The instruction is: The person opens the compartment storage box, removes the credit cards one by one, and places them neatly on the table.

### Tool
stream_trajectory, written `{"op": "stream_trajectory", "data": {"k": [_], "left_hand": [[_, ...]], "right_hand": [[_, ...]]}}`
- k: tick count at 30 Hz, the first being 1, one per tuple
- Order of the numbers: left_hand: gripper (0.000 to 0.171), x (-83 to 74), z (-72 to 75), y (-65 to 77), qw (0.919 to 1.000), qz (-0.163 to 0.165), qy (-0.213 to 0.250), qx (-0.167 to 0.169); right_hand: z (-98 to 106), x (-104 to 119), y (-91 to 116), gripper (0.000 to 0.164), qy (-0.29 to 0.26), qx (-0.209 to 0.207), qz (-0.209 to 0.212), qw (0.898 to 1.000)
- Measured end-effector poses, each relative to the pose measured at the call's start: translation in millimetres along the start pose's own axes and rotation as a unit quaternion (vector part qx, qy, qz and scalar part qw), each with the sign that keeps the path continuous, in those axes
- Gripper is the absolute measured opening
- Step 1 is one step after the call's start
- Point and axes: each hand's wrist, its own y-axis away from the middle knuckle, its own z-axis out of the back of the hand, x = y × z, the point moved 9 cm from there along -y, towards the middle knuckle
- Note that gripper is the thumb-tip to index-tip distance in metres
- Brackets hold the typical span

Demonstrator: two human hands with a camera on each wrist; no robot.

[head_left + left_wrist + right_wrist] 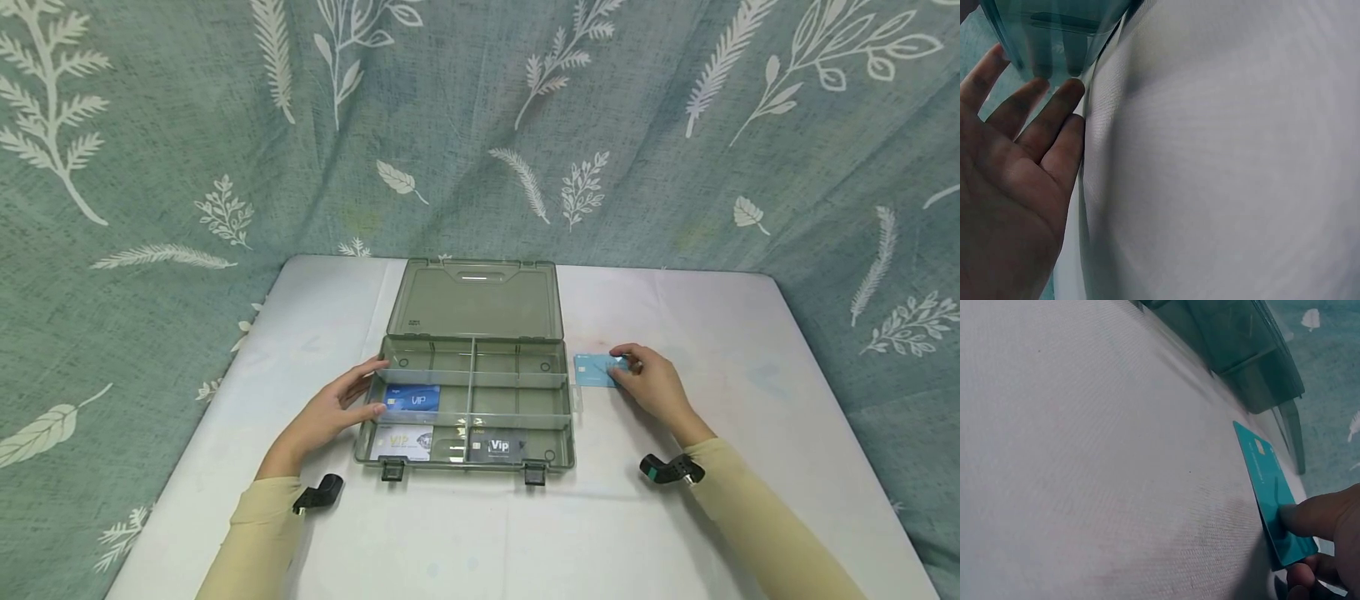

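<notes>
A light blue card (592, 370) is pinched at its right end by my right hand (654, 385), just right of the box. In the right wrist view the thumb lies on the card (1266, 481) and fingers curl beneath it. My left hand (327, 421) touches the left wall of the clear grey-green divided box (517, 400), its fingers spread and fairly straight. Inside the box, a blue VIP card (412, 398) lies in the middle left compartment. A white VIP card (401, 442) is in the front left one, and a dark Vip card (497, 447) in the front right one.
The box's lid (480, 300) stands open toward the back, and two latches (535, 475) stick out at its front. A white cloth (450, 542) covers the table. Behind hangs a green leaf-patterned curtain (465, 125).
</notes>
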Motion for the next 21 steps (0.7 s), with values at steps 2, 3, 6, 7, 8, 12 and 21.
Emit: {"op": "stream_trajectory", "data": {"k": [2,3,6,7,8,12,21], "left_hand": [[0.072,0.2,0.1,-0.2,1.0,0.001,-0.001,0.0],[0.072,0.1,0.1,-0.2,1.0,0.001,-0.002,0.0],[0.072,0.0,0.0,-0.2,1.0,0.003,-0.003,0.0],[0.072,0.0,0.0,0.1,1.0,0.003,-0.003,0.0],[0.072,0.1,-0.1,0.2,1.0,0.004,-0.003,0.0],[0.072,0.5,-0.4,0.7,1.0,0.004,-0.004,0.001],[0.071,2.0,-0.3,0.1,1.0,0.005,0.0,-0.002]], "right_hand": [[-0.2,1.3,-0.5,0.031,0.005,-0.003,0.007,1.0],[-0.5,1.4,-0.8,0.031,0.008,-0.005,0.009,1.0],[-1.8,0.9,-1.0,0.031,0.017,-0.009,0.007,1.0],[-2.6,0.5,-0.9,0.031,0.018,-0.009,0.004,1.0],[-3.3,-0.1,-0.7,0.031,0.019,-0.009,0.0,1.0],[-5.8,-1.2,0.6,0.031,0.021,-0.005,-0.012,1.0],[-5.6,0.0,1.5,0.034,0.024,-0.007,-0.028,0.999]]}}
